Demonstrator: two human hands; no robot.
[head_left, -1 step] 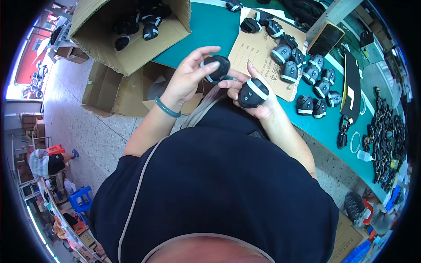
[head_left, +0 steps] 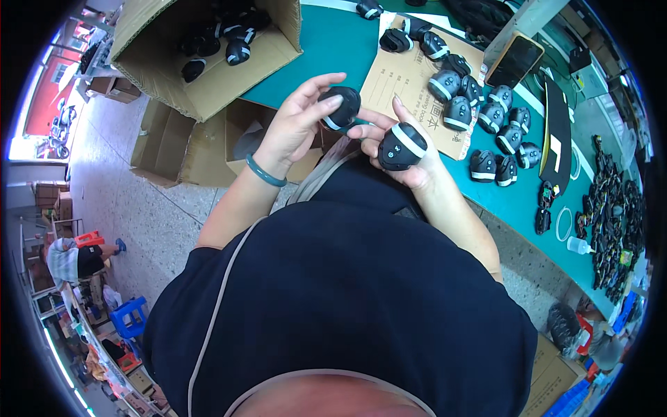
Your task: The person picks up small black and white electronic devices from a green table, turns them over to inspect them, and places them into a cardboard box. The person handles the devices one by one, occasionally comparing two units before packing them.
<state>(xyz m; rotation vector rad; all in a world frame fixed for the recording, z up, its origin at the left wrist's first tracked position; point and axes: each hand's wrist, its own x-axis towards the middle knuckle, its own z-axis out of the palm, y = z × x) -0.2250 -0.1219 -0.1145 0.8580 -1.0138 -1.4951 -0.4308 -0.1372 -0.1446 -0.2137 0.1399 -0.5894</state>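
My left hand (head_left: 295, 128) is raised over the near edge of the green table (head_left: 326, 48) and grips a black rounded part with a grey band (head_left: 340, 105) by its fingertips. Beside it, my right hand (head_left: 422, 175) holds a second black part with a white band (head_left: 401, 146) in its palm, and its fingers reach toward the left hand's part. The two parts are close together but apart. A green bracelet (head_left: 264, 174) circles my left wrist.
Several more banded black parts (head_left: 479, 104) lie on a brown paper sheet (head_left: 403, 76). An open cardboard box (head_left: 208, 76) at the left holds others. A phone (head_left: 514, 59), a pile of small black pieces (head_left: 615, 215) and a small bottle (head_left: 577, 244) are at the right. A person crouches at the far left (head_left: 69, 258).
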